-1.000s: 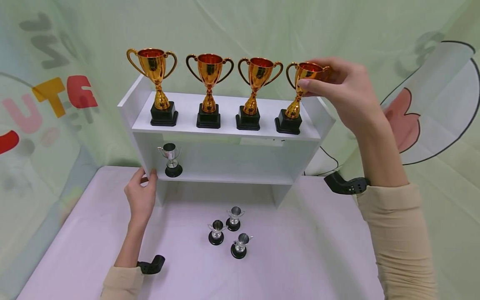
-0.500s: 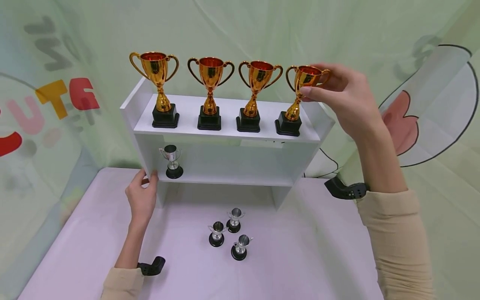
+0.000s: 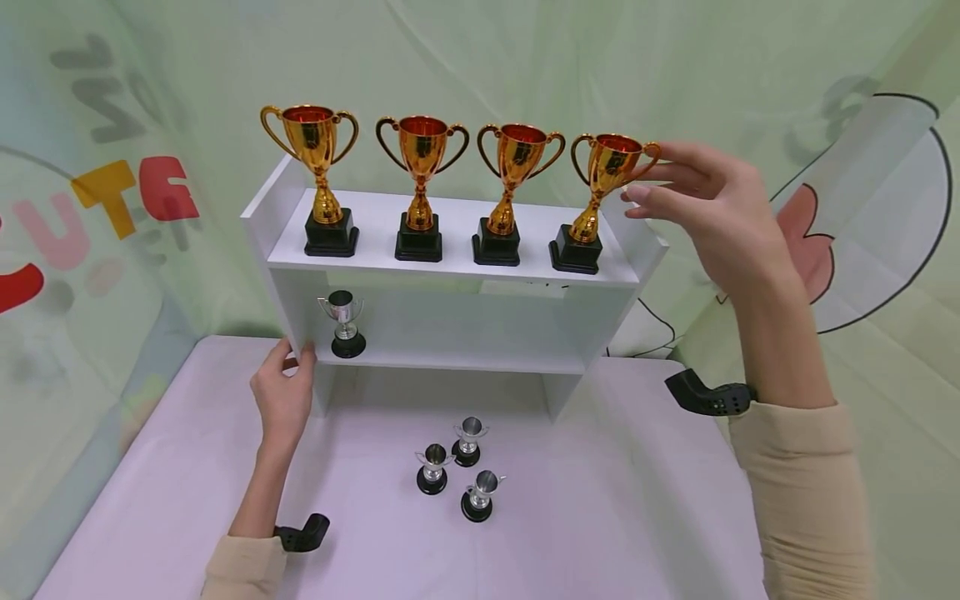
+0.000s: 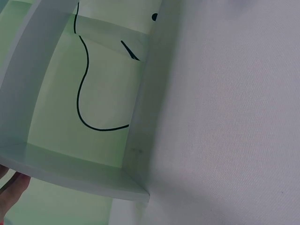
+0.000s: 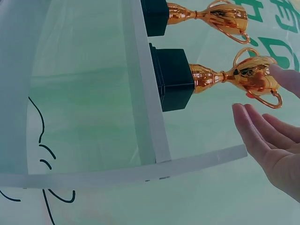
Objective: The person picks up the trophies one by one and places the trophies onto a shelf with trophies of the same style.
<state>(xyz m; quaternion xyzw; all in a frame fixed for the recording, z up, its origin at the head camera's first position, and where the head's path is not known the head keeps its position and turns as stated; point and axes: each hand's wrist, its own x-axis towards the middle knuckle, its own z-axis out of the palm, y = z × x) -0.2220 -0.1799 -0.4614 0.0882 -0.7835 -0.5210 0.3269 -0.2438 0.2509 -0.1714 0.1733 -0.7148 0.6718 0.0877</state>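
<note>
Several gold trophy cups on black square bases stand in a row on the top board of a white shelf point(image 3: 457, 354). Beside the rightmost gold trophy point(image 3: 612, 167) is my right hand point(image 3: 723, 204), thumb and fingers spread apart near its right handle. In the right wrist view that gold trophy point(image 5: 253, 77) stands upright on the board, the fingers around its cup without gripping. My left hand point(image 3: 283, 396) holds the shelf's left side panel between thumb and fingers. In the left wrist view only the fingertips point(image 4: 16, 190) show, against the panel.
A small silver trophy point(image 3: 345, 321) stands at the left of the middle board. Three more silver trophies stand on the white-covered table point(image 3: 615, 517) in front of the shelf. A printed curtain point(image 3: 525, 50) hangs behind, and a thin black cable lies at the right.
My right hand has let go of the rightmost gold trophy and drawn away to the right, its fingers opening. The left hand has stayed on the shelf's side.
</note>
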